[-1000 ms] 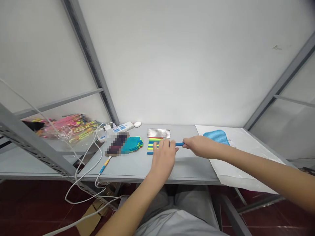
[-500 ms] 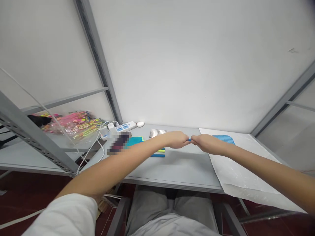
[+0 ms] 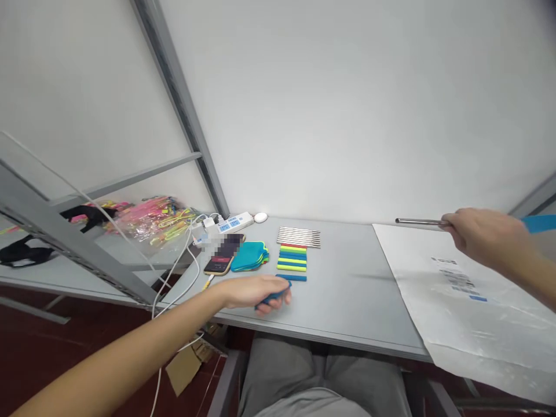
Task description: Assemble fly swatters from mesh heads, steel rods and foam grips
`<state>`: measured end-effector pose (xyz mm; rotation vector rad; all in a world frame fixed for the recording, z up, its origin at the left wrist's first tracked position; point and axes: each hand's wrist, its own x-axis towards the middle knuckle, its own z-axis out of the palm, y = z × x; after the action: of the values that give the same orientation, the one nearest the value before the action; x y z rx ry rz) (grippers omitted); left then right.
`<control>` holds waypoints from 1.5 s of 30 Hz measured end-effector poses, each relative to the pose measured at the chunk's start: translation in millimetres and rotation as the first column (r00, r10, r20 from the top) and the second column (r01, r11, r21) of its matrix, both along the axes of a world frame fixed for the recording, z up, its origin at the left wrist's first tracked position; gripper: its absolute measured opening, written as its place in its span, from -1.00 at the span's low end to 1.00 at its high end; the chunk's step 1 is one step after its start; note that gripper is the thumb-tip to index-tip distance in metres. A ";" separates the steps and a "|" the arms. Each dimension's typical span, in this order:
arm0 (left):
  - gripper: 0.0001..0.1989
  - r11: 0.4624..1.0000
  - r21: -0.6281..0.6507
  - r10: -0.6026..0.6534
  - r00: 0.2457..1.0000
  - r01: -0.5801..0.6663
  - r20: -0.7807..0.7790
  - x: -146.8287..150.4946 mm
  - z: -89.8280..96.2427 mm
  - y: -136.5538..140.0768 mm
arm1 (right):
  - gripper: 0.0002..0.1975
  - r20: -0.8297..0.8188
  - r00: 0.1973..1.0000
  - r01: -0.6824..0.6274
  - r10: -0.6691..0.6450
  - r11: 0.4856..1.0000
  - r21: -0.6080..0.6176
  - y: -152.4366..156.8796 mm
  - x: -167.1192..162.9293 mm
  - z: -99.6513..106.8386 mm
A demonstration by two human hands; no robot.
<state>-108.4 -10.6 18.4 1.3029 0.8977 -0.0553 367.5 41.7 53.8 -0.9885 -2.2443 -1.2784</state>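
My left hand (image 3: 264, 294) is closed around a short blue tube (image 3: 274, 295), just above the near part of the grey table. Beside it lies a row of blue and yellow-green tubes (image 3: 292, 260). Over the white sheet at the right, my right hand (image 3: 482, 231) grips a thin metal tube (image 3: 419, 222) whose open end points left. A blue flat piece (image 3: 541, 223) shows behind that hand; its join to the metal tube is hidden. Several shiny metal tubes (image 3: 299, 237) lie side by side behind the coloured row.
Left of the tubes are a stack of teal pieces with yellow-green edges (image 3: 251, 256) and a phone (image 3: 223, 255). A power strip (image 3: 234, 223) with white cables and a white oval object (image 3: 260, 218) sit behind. Printed white sheeting (image 3: 460, 313) hangs over the table edge. Plastic-wrapped bundles (image 3: 152, 217) fill the left shelf.
My hands, earlier together at a blue end, have parted. The left moved down and left with a blue tube; the right swung right with the metal tube. The blue flat piece moved right too.
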 end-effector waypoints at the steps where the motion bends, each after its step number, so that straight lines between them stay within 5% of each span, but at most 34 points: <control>1: -0.54 0.975 0.222 0.002 0.999 0.006 -0.034 -1.7 -10.5 -3.5 | -0.80 -0.024 0.998 0.056 -0.057 0.998 -0.026 -0.1 6.4 -5.5; 2: -0.57 0.881 0.470 -0.015 0.996 0.056 -0.092 0.3 -21.9 -6.7 | -0.80 -0.009 0.998 0.063 -0.064 0.995 -0.083 -2.5 5.6 -13.1; 4: -0.65 0.505 0.838 0.012 0.969 0.207 -0.247 11.3 -46.1 -11.3 | -0.85 0.065 0.998 0.003 0.012 0.973 -0.230 -12.9 -13.5 -32.4; 5: -0.67 0.314 0.904 0.068 0.942 0.292 -0.328 17.9 -58.0 -12.2 | -0.87 0.105 0.992 -0.039 0.074 0.950 -0.309 -19.8 -27.8 -43.2; 7: -0.75 0.211 0.920 0.128 0.924 0.331 -0.361 28.8 -78.5 -10.9 | -0.84 0.134 0.985 -0.050 0.113 0.914 -0.404 -33.8 -55.6 -64.8; 9: -0.77 0.195 0.923 0.164 0.917 0.331 -0.363 33.9 -92.6 -6.5 | -0.81 0.102 0.990 -0.045 0.099 0.898 -0.438 -45.3 -74.2 -84.4; 15: -0.82 0.019 0.965 0.311 0.916 0.260 -0.253 26.6 -102.7 6.3 | -0.76 -0.131 0.991 -0.046 -0.022 0.869 -0.492 -64.0 -85.2 -122.9; 22: -0.86 0.012 0.982 0.429 0.886 0.187 -0.174 27.1 -104.3 4.4 | -0.64 -0.228 0.971 -0.073 -0.073 0.816 -0.573 -77.0 -124.0 -140.8; 30: -0.79 0.043 0.991 0.457 0.879 0.127 -0.133 43.2 -113.6 6.0 | -0.75 -0.401 0.896 -0.143 -0.190 0.731 -0.667 -68.3 -147.5 -172.1; 38: -0.81 0.125 0.990 0.466 0.877 0.062 -0.114 42.4 -111.9 7.5 | -0.74 -0.462 0.851 -0.178 -0.248 0.692 -0.700 -61.9 -147.0 -175.2; 45: -0.81 0.091 0.995 0.535 0.841 0.045 -0.087 42.1 -115.4 9.4 | -0.70 -0.450 0.841 -0.141 -0.301 0.681 -0.718 -57.1 -149.4 -178.0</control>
<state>-66.2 -1.3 -97.0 2.4520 1.7234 0.7323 218.1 -15.4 -124.1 -1.4996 -2.2300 0.0239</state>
